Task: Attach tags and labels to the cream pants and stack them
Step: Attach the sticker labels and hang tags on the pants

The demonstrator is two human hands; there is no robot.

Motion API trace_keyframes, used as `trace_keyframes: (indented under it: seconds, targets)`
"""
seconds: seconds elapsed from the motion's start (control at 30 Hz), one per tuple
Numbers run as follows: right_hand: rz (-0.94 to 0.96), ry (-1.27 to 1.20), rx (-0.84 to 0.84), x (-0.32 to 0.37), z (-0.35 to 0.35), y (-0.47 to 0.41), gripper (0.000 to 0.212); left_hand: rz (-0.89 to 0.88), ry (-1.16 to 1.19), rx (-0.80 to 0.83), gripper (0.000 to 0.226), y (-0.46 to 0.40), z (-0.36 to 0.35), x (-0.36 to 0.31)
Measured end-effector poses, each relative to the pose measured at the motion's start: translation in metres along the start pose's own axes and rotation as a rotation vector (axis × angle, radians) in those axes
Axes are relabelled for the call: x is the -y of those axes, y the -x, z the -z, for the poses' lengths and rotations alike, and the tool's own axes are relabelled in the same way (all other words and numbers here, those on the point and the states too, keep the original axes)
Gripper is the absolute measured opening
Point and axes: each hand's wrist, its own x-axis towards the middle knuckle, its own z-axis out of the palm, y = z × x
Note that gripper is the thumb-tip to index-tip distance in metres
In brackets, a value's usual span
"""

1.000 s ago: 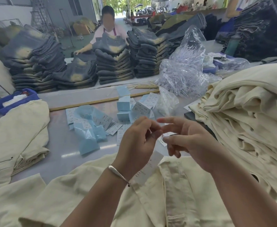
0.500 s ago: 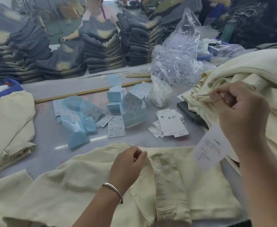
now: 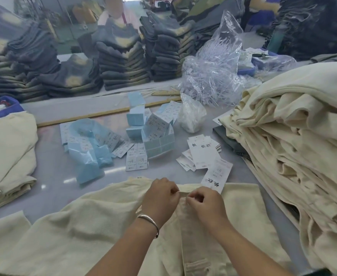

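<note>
1. Reaching in from the lower edge, bracelet on the wrist: left hand [image 3: 160, 198], fingers curling together and pinching the waistband edge of the cream pants [image 3: 88, 234] lying flat across the near table.
2. Meeting it just to the right: right hand [image 3: 204, 204], fingers curling in tight at the same waistband spot, apparently pinching something small there, though too blurred to tell what.
3. Sticking up just behind the right knuckles, touching the waistband: a white hang tag [image 3: 216, 176] with black characters.
4. Lying at far left: a folded stack of cream pants [image 3: 8, 156], with a blue bin [image 3: 6, 108] behind it.
5. Spreading over the grey table [image 3: 52, 172] at centre: blue label sheets [image 3: 90, 148], then loose white tags [image 3: 201, 152], well clear of both hands.
6. Standing further back: a clear plastic bag [image 3: 213, 72] of fasteners, and stacks of dark jeans [image 3: 121, 62] beyond.
7. Crowding the right side: a tall heap of cream pants [image 3: 295, 140], hiding the table edge there.
</note>
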Motion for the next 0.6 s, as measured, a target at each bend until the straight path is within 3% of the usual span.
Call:
trace_keyframes:
  seconds: [0.3, 0.47, 0.6]
  targets:
    - [-0.225, -0.406, -0.175, 0.007, -0.02, 0.001, 0.022, 0.251, 0.715, 0.002, 0.009, 0.007, -0.002, -0.013]
    - [-0.546, -0.898, -0.082, 0.017, -0.018, 0.002, 0.011, 0.292, 0.923, 0.011, 0.01, 0.011, -0.002, -0.011]
    - [-0.592, -0.974, -0.027, 0.018, -0.013, 0.002, 0.016, 0.399, 1.061, 0.041, 0.022, 0.008, -0.005, -0.012]
